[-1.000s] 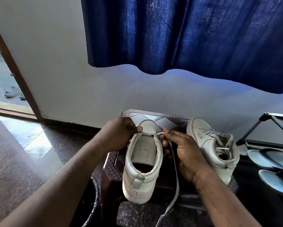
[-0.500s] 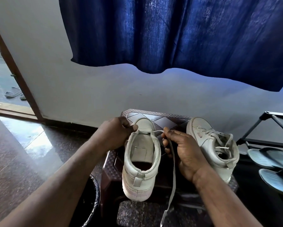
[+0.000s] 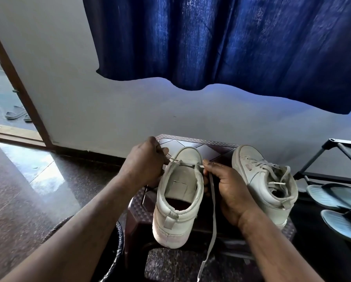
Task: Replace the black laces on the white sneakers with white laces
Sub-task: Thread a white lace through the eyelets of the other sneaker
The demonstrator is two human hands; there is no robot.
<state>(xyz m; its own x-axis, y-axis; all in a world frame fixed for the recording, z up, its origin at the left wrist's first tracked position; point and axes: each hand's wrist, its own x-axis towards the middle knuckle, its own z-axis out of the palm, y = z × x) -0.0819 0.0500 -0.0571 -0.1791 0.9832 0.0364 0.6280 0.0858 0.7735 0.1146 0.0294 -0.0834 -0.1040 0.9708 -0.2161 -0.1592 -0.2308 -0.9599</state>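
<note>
A white sneaker stands heel toward me on a dark stool, its eyelets open except for one white lace crossing near the toe. My left hand pinches the lace's short left end beside the shoe. My right hand pinches the lace at the right eyelet, and the long end hangs down past the stool's front. A second white sneaker, fully laced in white, lies tilted on the stool's right side. No black lace is in view.
A blue curtain hangs over the white wall behind the stool. A black shoe rack and pale blue sandals are at the right. A dark round bin rim sits by my left forearm. An open doorway is at left.
My left hand has drawn the lace's left end farther out to the left. The sneaker has shifted slightly, and the hanging end swung a little.
</note>
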